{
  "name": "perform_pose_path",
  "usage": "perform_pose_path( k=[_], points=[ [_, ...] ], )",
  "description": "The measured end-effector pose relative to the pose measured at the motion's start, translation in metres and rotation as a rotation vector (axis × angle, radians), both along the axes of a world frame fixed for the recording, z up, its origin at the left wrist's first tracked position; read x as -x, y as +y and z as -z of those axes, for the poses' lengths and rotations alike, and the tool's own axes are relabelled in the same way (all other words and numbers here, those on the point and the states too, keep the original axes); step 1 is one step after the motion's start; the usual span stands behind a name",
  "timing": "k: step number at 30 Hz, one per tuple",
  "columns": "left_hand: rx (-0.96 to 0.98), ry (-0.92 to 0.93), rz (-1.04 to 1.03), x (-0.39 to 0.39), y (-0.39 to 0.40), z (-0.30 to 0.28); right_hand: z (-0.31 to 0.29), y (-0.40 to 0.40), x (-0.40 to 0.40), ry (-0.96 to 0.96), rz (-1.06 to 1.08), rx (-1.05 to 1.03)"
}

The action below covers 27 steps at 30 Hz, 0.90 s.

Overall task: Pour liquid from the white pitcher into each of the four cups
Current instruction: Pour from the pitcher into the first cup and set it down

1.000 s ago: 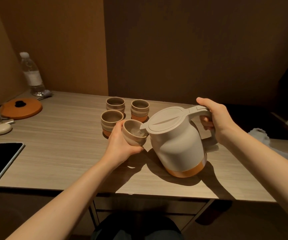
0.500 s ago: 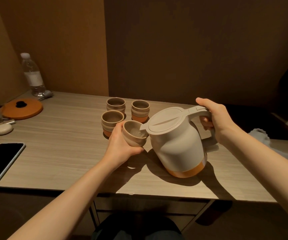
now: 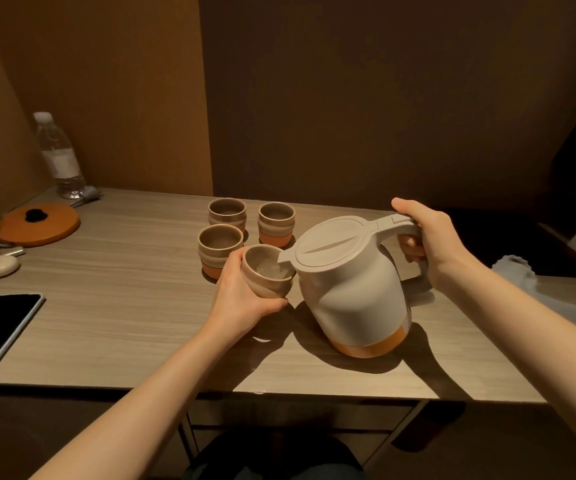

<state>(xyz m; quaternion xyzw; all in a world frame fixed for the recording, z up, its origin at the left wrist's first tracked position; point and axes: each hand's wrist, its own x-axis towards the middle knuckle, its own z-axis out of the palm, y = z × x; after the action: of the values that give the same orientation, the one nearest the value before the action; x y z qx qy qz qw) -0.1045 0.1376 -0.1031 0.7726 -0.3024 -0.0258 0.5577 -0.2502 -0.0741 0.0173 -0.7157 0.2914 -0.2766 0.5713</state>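
Our left hand wraps the cup, tilted under the spout; our right hand grips the pitcher handle at three o'clock.

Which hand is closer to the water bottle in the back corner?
Left. The left hand holds a cup mid-table, to the right of and nearer the camera than the water bottle; the right hand grips the pitcher handle farther right.

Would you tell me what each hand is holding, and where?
Left hand wraps the cup by its side; right hand grips the pitcher by its handle.
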Motion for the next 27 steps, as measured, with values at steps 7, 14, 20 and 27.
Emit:
perform_pose_path(
  k=[7, 14, 20, 27],
  points=[
    [0.038, -0.007, -0.008, 0.008, -0.004, -0.001, 0.007, -0.007, 0.006, -0.025, 0.017, -0.045],
    [0.082, -0.004, 0.009, 0.017, -0.01, -0.001, 0.015, -0.018, 0.015, -0.093, 0.07, -0.142],
    [0.098, 0.007, 0.021, 0.019, -0.023, -0.001, 0.03, -0.028, 0.028, -0.158, 0.108, -0.219],
    [0.094, -0.019, -0.057, 0.012, -0.046, 0.005, 0.043, -0.038, 0.029, -0.209, 0.199, -0.299]
  ],
)
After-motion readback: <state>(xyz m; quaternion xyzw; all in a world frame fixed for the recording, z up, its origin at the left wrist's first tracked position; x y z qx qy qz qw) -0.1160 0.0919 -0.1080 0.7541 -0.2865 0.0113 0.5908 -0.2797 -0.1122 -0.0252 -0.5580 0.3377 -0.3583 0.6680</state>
